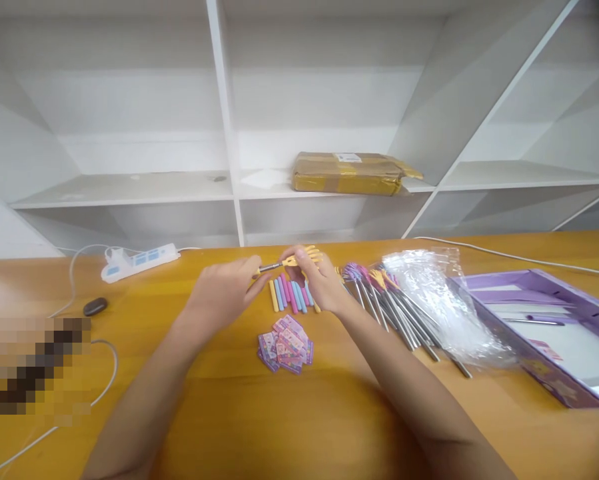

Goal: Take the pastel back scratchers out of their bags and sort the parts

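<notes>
Between my hands, above the table, is a back scratcher (pixel 270 267) with a short metal rod and a yellow hand-shaped head. My left hand (pixel 222 288) is closed around its near end, which the fingers mostly hide. The fingers of my right hand (pixel 324 280) grip the yellow head. Below them lies a row of yellow, blue and pink handle tubes (pixel 293 293), partly behind my right hand. Closer to me is a loose pile of small purple-pink cards (pixel 286 345). Right of my right hand lie several metal rods (pixel 404 313) with coloured hand-shaped heads.
Clear plastic bags (pixel 444 300) lie beside the rods. A purple box (pixel 524 283) holding paper and a pen stands far right. At left are a power strip (pixel 142 262), a dark oval object (pixel 95 307) and cables. A taped carton (pixel 349 175) sits on the white shelf.
</notes>
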The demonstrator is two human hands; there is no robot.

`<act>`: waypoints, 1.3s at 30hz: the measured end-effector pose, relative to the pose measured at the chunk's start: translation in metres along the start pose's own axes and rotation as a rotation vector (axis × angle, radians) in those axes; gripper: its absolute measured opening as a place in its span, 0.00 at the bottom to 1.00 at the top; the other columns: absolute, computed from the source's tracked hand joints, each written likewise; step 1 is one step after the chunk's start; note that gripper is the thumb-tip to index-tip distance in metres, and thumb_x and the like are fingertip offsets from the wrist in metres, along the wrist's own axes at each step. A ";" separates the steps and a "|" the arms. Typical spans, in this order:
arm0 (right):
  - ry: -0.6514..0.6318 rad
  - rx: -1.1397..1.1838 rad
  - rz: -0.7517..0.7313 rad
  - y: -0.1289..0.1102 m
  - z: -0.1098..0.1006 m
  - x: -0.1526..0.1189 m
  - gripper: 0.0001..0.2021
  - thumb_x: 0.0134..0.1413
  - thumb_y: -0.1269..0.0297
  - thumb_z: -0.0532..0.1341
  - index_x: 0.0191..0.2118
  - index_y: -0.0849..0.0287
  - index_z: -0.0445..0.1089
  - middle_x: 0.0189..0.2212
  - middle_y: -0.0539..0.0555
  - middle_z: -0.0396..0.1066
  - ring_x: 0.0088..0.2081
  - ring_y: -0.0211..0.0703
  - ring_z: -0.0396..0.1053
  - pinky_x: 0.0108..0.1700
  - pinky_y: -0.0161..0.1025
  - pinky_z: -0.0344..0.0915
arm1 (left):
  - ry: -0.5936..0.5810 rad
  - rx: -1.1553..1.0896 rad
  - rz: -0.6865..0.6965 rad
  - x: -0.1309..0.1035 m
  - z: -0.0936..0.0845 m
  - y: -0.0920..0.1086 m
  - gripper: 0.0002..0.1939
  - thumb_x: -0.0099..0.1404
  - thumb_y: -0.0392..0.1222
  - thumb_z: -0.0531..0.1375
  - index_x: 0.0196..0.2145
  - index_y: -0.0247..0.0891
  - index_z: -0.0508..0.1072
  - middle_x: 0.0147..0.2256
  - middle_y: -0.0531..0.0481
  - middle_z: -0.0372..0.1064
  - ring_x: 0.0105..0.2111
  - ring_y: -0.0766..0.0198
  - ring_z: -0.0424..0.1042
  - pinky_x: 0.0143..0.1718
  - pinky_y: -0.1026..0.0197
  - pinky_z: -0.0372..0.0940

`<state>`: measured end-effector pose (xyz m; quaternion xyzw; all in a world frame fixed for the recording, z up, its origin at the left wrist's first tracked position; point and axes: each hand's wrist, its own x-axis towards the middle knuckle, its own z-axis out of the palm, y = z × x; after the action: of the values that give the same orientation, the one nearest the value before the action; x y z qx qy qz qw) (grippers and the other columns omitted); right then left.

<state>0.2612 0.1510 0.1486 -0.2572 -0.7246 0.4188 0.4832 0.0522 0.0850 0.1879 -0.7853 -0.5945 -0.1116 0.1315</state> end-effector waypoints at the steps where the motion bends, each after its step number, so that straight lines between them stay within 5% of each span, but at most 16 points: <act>1: 0.004 0.011 0.007 0.000 0.002 0.000 0.30 0.72 0.35 0.51 0.38 0.58 0.75 0.22 0.49 0.62 0.23 0.38 0.58 0.27 0.38 0.56 | -0.009 0.000 0.016 0.000 0.000 0.002 0.18 0.81 0.53 0.51 0.38 0.41 0.70 0.32 0.47 0.75 0.28 0.58 0.71 0.27 0.57 0.47; 9: 0.092 0.120 0.009 -0.003 0.008 -0.004 0.37 0.67 0.27 0.47 0.32 0.57 0.74 0.20 0.50 0.61 0.22 0.38 0.57 0.25 0.37 0.56 | -0.042 -0.024 0.130 -0.001 0.003 0.004 0.22 0.84 0.54 0.43 0.40 0.40 0.68 0.37 0.47 0.76 0.32 0.59 0.74 0.27 0.57 0.47; 15: 0.165 0.217 -0.081 -0.002 -0.007 0.005 0.34 0.66 0.29 0.52 0.27 0.57 0.72 0.17 0.49 0.59 0.19 0.36 0.56 0.23 0.37 0.53 | -0.098 -0.035 0.064 0.000 -0.001 0.008 0.22 0.84 0.53 0.42 0.39 0.42 0.68 0.29 0.50 0.73 0.24 0.59 0.69 0.26 0.57 0.44; 19: 0.354 0.262 -0.157 -0.004 -0.056 0.016 0.32 0.65 0.31 0.56 0.26 0.57 0.71 0.17 0.48 0.56 0.18 0.34 0.53 0.21 0.35 0.46 | 0.004 0.158 -0.118 -0.003 -0.014 -0.021 0.19 0.78 0.53 0.53 0.34 0.41 0.74 0.26 0.47 0.73 0.26 0.57 0.68 0.28 0.57 0.44; 23: 0.621 0.293 -0.239 -0.008 -0.138 0.020 0.31 0.62 0.33 0.59 0.20 0.54 0.64 0.13 0.42 0.41 0.16 0.31 0.37 0.19 0.34 0.36 | 0.187 0.341 -0.442 -0.019 -0.030 -0.096 0.17 0.72 0.51 0.55 0.39 0.42 0.82 0.31 0.44 0.77 0.30 0.53 0.68 0.31 0.58 0.46; 26: 0.899 0.350 -0.267 -0.011 -0.194 0.010 0.34 0.71 0.42 0.51 0.15 0.54 0.56 0.13 0.41 0.34 0.17 0.31 0.29 0.18 0.36 0.28 | 0.275 0.389 -0.498 -0.033 -0.035 -0.145 0.28 0.76 0.56 0.48 0.33 0.39 0.81 0.27 0.43 0.74 0.30 0.56 0.65 0.31 0.59 0.46; 28: 1.026 0.381 -0.248 -0.013 -0.217 0.000 0.36 0.76 0.47 0.46 0.14 0.55 0.54 0.14 0.42 0.34 0.17 0.31 0.29 0.19 0.36 0.29 | 0.236 0.326 -0.484 -0.038 -0.035 -0.159 0.30 0.75 0.59 0.48 0.32 0.39 0.82 0.26 0.44 0.73 0.31 0.57 0.65 0.31 0.60 0.46; 33: 1.069 0.351 -0.262 -0.017 -0.229 -0.017 0.37 0.78 0.54 0.40 0.14 0.58 0.57 0.17 0.45 0.38 0.17 0.32 0.37 0.19 0.35 0.35 | 0.138 0.237 -0.457 -0.033 -0.035 -0.151 0.30 0.74 0.61 0.50 0.28 0.40 0.81 0.21 0.48 0.64 0.25 0.59 0.56 0.31 0.61 0.45; 39: 1.031 0.304 -0.241 -0.019 -0.227 -0.015 0.28 0.72 0.60 0.51 0.16 0.57 0.60 0.18 0.45 0.43 0.19 0.32 0.39 0.20 0.33 0.36 | 0.137 0.237 -0.477 -0.035 -0.036 -0.153 0.28 0.74 0.61 0.51 0.33 0.42 0.83 0.22 0.48 0.65 0.26 0.59 0.58 0.31 0.61 0.45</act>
<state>0.4755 0.2108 0.1990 -0.2716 -0.3497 0.2800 0.8518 -0.1055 0.0807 0.2212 -0.5928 -0.7614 -0.1221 0.2323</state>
